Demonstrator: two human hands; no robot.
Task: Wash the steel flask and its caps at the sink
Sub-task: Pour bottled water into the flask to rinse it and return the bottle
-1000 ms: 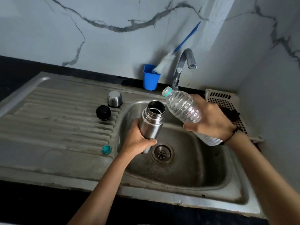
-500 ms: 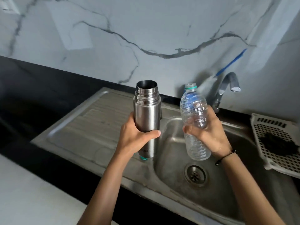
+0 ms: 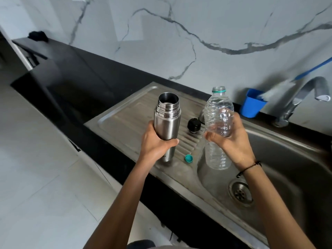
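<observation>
Over on the far left, a dark fuzzy clump (image 3: 38, 36) sits at the end of the black countertop (image 3: 86, 76), right up against the marble-patterned wall (image 3: 179, 42). Moving along, the stainless drainboard (image 3: 129, 121) with its ridges, and above it the left hand (image 3: 156, 142) grips the steel flask (image 3: 167, 123), fingers and thumb wrapped round the lower body. The flask is upright, mouth open, threaded neck bare, held over the drainboard's front part. Just right of it, a small teal bottle cap (image 3: 188, 158) lies on the ridges, open side up. Behind that, the black inner cap (image 3: 194, 125) rests on the drainboard, and a sliver of the steel outer cap (image 3: 201, 117) peeks out from behind the plastic bottle. That clear plastic water bottle (image 3: 218, 126) is upright, uncapped, a teal ring at its neck, and the right hand (image 3: 231, 141) holds it round the middle, thumb in front, fingers behind; how much water is in it, I cannot tell. A black cord bracelet (image 3: 248, 168) circles that wrist. The bottle hangs at the left rim of the sink basin (image 3: 287, 159), with the drain strainer (image 3: 239, 192) below it. At the back, a blue cup (image 3: 251, 105) holds a white-bristled bottle brush (image 3: 276, 91) with a blue handle, leaning right, and the curved steel tap (image 3: 303, 97) stands at the far right edge
</observation>
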